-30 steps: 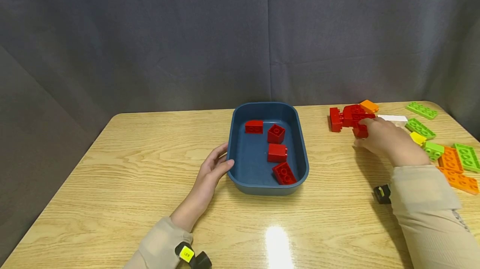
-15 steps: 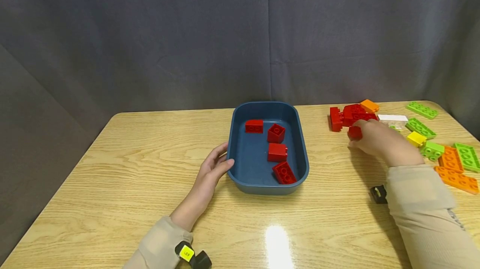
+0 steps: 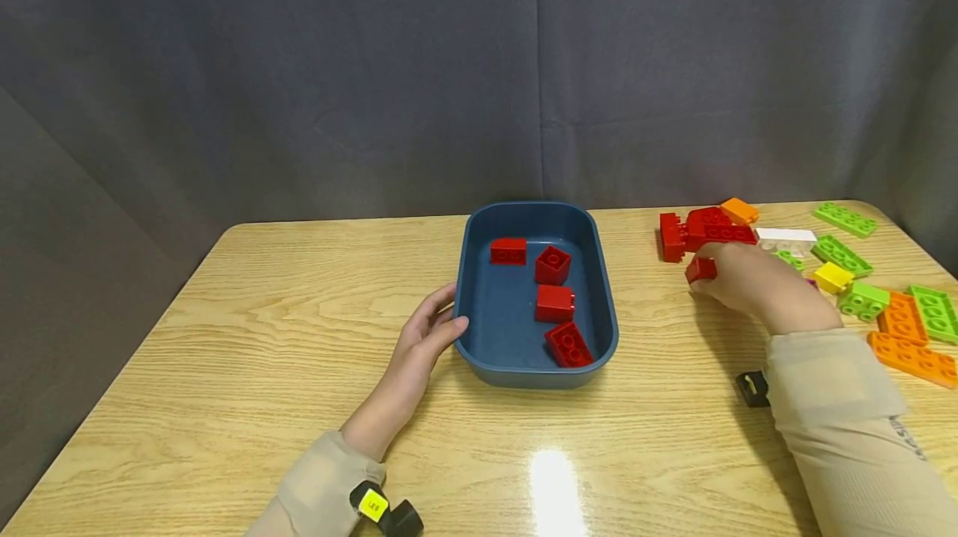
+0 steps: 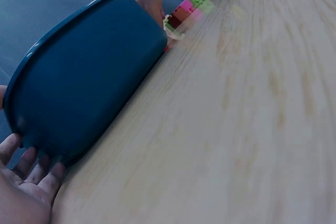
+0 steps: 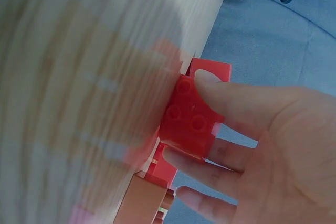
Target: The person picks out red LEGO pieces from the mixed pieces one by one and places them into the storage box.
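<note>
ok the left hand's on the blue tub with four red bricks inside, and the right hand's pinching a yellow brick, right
Wrong color: the building brick the right hand pinches is red, not yellow, as the right wrist view shows. The left hand is on the blue tub with four red bricks inside.

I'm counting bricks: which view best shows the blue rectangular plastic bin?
The head view, which shows inside the blue plastic bin, where four red plastic bricks lie. Left wrist shows mostly its outer wall; right wrist, just a corner.
</note>
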`<action>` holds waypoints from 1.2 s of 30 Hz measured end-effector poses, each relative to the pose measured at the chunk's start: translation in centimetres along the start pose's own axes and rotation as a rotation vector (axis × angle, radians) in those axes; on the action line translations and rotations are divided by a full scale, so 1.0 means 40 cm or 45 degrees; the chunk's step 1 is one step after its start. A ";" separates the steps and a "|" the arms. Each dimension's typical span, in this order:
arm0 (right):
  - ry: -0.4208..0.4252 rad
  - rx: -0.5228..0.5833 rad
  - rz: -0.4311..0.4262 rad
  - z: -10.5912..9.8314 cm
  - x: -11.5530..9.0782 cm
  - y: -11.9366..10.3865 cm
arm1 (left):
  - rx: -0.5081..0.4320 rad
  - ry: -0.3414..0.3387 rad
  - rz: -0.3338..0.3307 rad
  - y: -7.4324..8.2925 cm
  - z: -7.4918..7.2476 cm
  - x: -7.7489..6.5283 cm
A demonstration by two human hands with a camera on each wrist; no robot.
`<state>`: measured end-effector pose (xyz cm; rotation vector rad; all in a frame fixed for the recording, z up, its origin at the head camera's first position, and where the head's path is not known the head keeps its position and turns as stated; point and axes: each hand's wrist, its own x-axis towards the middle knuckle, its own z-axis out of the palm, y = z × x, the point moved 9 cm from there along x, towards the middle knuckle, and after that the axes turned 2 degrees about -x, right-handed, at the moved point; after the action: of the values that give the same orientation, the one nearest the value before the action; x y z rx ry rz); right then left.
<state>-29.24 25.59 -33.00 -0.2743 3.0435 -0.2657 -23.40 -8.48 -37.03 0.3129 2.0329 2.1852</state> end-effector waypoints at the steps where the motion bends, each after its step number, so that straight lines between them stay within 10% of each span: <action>1: 0.003 -0.002 -0.009 -0.001 0.000 -0.002 | 0.000 0.000 0.000 0.000 0.000 0.000; 36: 0.102 -0.071 -0.068 -0.052 -0.015 -0.079 | 0.007 0.007 -0.004 -0.001 0.001 -0.002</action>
<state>-28.31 22.96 -30.36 -0.3573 3.1302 -0.1998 -23.33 -8.48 -37.07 0.3047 2.0413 2.1813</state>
